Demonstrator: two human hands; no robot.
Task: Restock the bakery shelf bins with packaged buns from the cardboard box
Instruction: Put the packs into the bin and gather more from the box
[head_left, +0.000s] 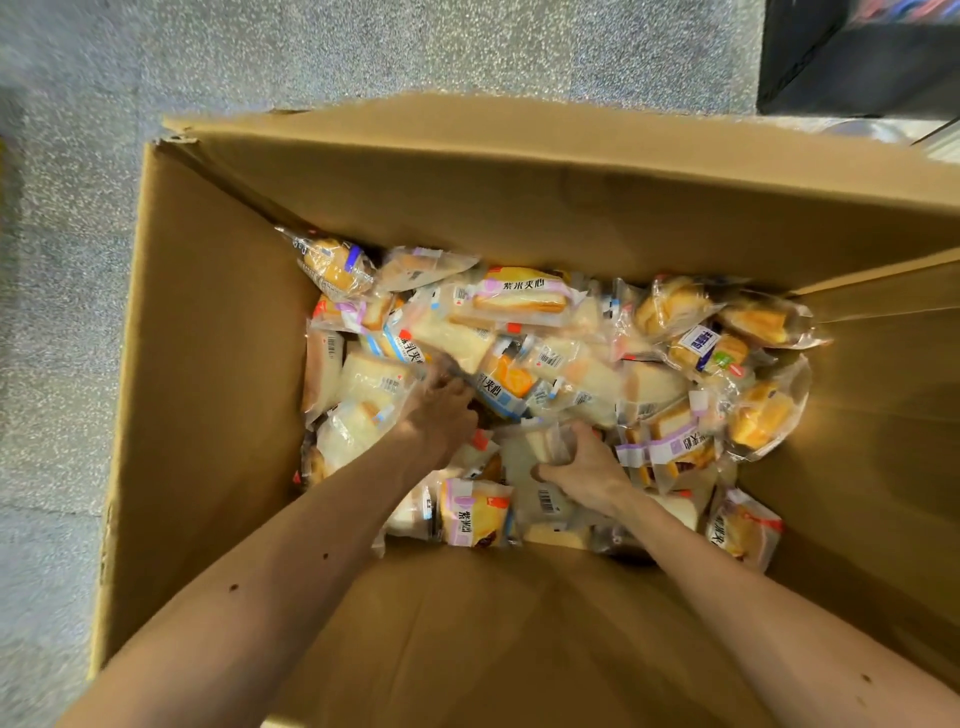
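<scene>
entry: one cardboard box, open-topped, its floor heaped wall to wall with bun packets; i count well over twenty, too overlapped for an exact figure. two hands at the box's middle: the right hand has fingers and thumb curled round one pale packet, which i judge runs lengthwise toward the near wall. the left hand digs into the heap just beside it, and i cannot tell its grip.

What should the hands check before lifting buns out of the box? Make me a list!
1. Right hand grips a pale packet: ok.
2. Left hand has hold of a packet: cannot tell, its fingers are down among the wrappers.
3. Buns left in the cardboard box: ok, plenty.
4. Box top open for lifting out: ok.
5. Shelf bins in sight: not ok, none in view.
</scene>
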